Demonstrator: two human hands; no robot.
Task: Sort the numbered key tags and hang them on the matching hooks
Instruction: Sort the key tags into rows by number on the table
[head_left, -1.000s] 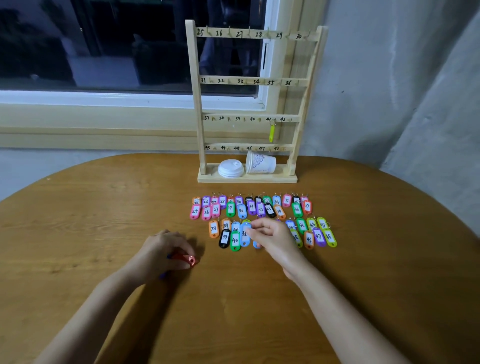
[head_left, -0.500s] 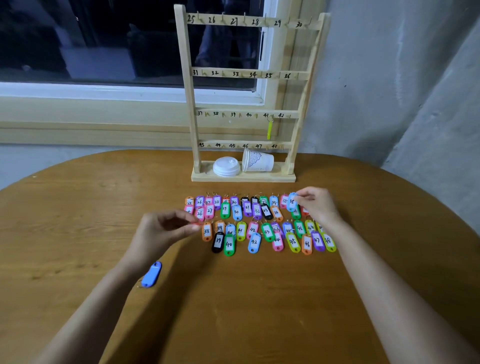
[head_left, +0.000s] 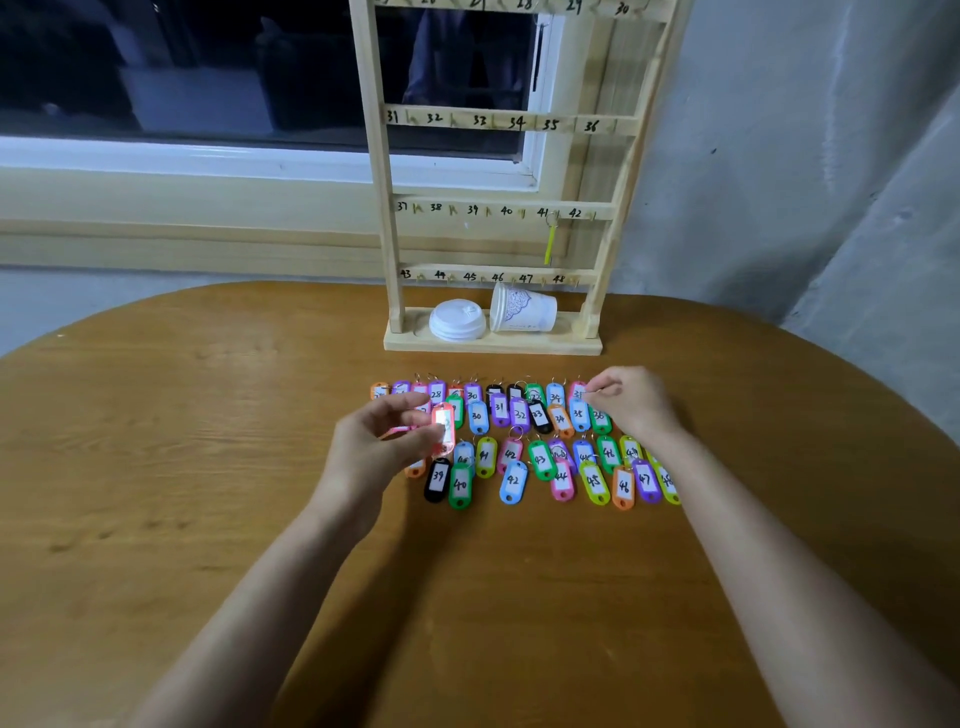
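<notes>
The left hand (head_left: 384, 447) held a red key tag (head_left: 443, 427) in a thumb-and-fingertip grip, lifted above the rows of tags (head_left: 540, 457) at the desk's (head_left: 208, 467) centre. The right hand's (head_left: 631, 402) grip was narrow and seemed to nip a pink tag (head_left: 576, 391) at the back row's 1 o'clock end. The rack (head_left: 383, 208) stood at 12 o'clock, with one yellow tag (head_left: 549, 244) on hook 41. The red tag's number was blurred. It should be turned label-up and read before being slotted into order.

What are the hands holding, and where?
The left hand pinches a red tag by its lower half. The right hand is at a pink tag; grip cannot be told.
</notes>
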